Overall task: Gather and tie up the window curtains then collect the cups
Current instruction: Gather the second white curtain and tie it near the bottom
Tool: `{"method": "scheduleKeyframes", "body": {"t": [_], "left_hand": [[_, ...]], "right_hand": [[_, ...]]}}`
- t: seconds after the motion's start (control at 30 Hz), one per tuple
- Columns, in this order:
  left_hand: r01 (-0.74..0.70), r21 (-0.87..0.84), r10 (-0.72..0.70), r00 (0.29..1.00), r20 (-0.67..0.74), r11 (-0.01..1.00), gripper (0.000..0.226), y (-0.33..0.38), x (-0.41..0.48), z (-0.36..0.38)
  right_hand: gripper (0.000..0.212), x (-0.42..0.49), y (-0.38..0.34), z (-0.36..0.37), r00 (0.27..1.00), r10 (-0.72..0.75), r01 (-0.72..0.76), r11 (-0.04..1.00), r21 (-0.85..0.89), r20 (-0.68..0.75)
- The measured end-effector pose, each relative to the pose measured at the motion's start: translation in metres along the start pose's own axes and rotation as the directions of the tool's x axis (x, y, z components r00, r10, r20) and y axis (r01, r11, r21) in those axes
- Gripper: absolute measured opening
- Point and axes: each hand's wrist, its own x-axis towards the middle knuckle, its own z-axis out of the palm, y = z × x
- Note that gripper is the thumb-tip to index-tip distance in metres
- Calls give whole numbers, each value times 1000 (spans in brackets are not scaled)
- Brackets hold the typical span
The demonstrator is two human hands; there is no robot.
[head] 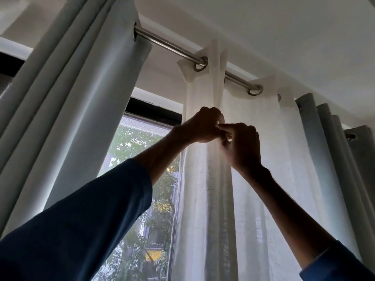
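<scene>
Both our left hand and right hand pinch the thin white fabric curtain below the shiny steel rod; we judge tying unfinished, cups not collected.

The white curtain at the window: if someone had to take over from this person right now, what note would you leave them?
Left hand: grips a gathered fold of the white curtain high up, below the rod.
Right hand: pinches the same fabric beside it; the two hands touch.
Left grey curtain and right grey curtain hang bunched at either side; the window shows between the left one and the white.
Done: white curtain partly gathered; no finished tie can be seen.
Left: finish tying, then collect the cups, which are not in view.
</scene>
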Motion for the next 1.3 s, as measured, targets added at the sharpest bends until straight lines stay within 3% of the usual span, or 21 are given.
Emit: {"method": "scheduleKeyframes", "body": {"t": [0.1, 0.17, 0.23, 0.3, 0.4, 0.43, 0.5, 0.53, 0.6, 0.67, 0.83, 0.93, 1.0, 1.13, 1.3], "left_hand": [[138, -60, -142, 988, -59, 989, 31, 1, 7, 3], [188, -138, -208, 967, -146, 972, 24, -2, 11, 7], [177, -138, -204, 955, -217, 974, 31, -4, 8, 13], [152, -90, -171, 949, -267, 984, 25, -10, 5, 21], [114, -67, -130, 939, -319, 991, 19, -17, 2, 30], [114, -71, -131, 936, -328, 991, 22, -18, 1, 32], [102, -70, -120, 930, -349, 992, 23, -18, 0, 32], [97, -69, -115, 928, -354, 993, 22, -18, -1, 32], [92, -69, -110, 928, -355, 993, 21, -18, -2, 30], [85, -67, -104, 926, -363, 994, 20, -19, -4, 28], [34, -4, -32, 921, -388, 999, 25, -24, -8, 25], [38, 27, -24, 915, -403, 999, 27, -36, -9, 21], [33, 40, -12, 904, -427, 999, 27, -45, -11, 16], [34, 43, -11, 887, -461, 998, 25, -60, -18, 1], [-48, 46, 62, 914, -402, 998, 27, -59, -20, -5]], "right_hand": [[30, -5, 1, -8, 999, -7, 0, 970, 242, 31], [30, -7, 14, -12, 993, 111, -91, 933, 347, -36], [25, -7, 38, -13, 954, 241, -198, 954, 227, -179], [44, -5, 71, -11, 891, 393, -382, 919, 93, -225], [98, -3, 113, -13, 755, 654, -655, 756, 2, -57], [107, -3, 121, -15, 697, 717, -717, 697, 5, 24], [104, -8, 128, -16, 619, 767, -779, 626, 14, 167], [89, -11, 129, -15, 629, 751, -768, 640, 13, 199], [39, -15, 128, -10, 705, 694, -700, 714, -20, 147], [37, -16, 123, -3, 777, 622, -619, 783, -57, 96], [16, 4, 63, 5, 963, 252, -235, 960, -155, 100], [11, 26, 9, 2, 999, 2, 4, 994, -109, 49], [19, 38, -23, -3, 997, -74, 75, 997, -35, 35], [28, 49, -46, -7, 997, -66, 61, 993, 99, 48], [30, 14, -20, 7, 994, -14, 4, 996, 89, 109]]}}
